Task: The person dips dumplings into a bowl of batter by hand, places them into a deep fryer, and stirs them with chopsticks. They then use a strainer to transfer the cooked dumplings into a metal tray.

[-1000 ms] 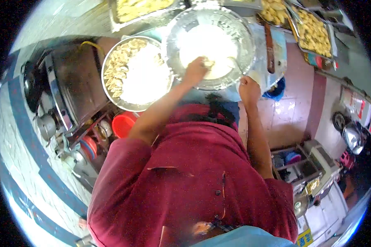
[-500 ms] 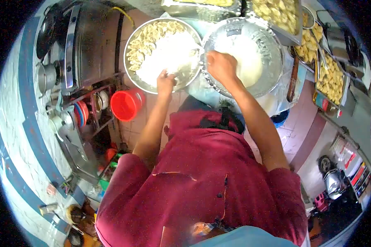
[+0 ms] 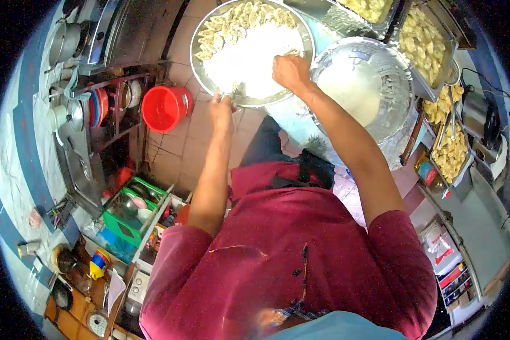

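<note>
A wide round metal tray [image 3: 197, 63] at the top holds bright white flour [image 3: 249, 59], with pale, floury pieces of food [image 3: 243, 22] gathered along its far side. My left hand [image 3: 223, 110] is at the near rim of this tray, fingers closed around the edge. Over the right part of the flour is my right hand [image 3: 292, 72], its fingers curled down. A floury piece shows just beyond them, but what they hold is hidden. To the right stands a large metal bowl [image 3: 399, 107] of creamy white batter [image 3: 351, 93], its inner wall splashed.
Rectangular trays of pale yellow pieces [image 3: 422, 45] stand at the upper right, with more golden pieces [image 3: 450, 150] below. A red bucket [image 3: 165, 109] is on the tiled floor at left, beside a metal rack [image 3: 116, 116]. A green crate [image 3: 127, 212] sits lower left.
My right hand has moved from the batter bowl's left rim to over the flour in the round tray. My left hand has shifted onto the tray's near rim. The camera view has turned.
</note>
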A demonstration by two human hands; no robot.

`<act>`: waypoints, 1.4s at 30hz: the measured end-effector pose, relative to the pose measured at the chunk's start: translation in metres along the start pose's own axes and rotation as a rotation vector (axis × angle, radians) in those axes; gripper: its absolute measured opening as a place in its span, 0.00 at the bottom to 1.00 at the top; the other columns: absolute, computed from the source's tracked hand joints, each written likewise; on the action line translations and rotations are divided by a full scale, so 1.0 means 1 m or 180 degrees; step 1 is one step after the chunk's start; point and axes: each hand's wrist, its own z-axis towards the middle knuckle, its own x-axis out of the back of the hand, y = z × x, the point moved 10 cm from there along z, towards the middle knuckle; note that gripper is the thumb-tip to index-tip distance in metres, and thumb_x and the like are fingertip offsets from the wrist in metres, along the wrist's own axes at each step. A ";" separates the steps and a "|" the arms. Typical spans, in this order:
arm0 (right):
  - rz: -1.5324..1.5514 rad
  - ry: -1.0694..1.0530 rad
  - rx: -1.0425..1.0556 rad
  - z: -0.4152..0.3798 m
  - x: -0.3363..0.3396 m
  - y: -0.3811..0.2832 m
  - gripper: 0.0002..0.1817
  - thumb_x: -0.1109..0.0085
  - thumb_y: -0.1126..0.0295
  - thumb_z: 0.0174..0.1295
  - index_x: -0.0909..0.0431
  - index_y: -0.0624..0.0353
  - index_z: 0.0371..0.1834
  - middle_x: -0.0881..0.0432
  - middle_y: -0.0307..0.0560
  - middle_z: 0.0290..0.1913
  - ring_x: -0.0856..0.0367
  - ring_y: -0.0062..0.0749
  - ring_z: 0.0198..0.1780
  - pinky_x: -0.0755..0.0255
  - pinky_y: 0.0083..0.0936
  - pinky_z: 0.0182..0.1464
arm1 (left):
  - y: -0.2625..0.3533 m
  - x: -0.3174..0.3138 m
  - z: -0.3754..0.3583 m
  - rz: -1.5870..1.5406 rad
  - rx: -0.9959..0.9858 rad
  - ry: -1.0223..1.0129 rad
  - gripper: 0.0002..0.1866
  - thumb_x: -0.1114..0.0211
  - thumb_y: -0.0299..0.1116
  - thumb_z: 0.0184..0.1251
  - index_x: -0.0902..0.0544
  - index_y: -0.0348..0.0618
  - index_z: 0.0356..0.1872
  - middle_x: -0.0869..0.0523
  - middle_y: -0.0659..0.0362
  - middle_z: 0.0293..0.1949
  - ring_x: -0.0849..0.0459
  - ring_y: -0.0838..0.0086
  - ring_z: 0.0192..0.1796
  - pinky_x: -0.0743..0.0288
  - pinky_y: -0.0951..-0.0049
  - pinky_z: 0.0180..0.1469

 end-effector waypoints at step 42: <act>-0.0362 0.1959 0.0148 -0.197 0.174 0.007 0.08 0.39 0.74 0.49 0.21 0.52 0.33 0.26 0.39 0.23 0.23 0.36 0.29 0.26 0.31 0.31 | -0.008 -0.207 -0.044 -0.1119 0.1684 -0.2065 0.14 0.54 0.35 0.81 0.25 0.37 0.52 0.18 0.56 0.35 0.23 0.72 0.31 0.24 0.71 0.34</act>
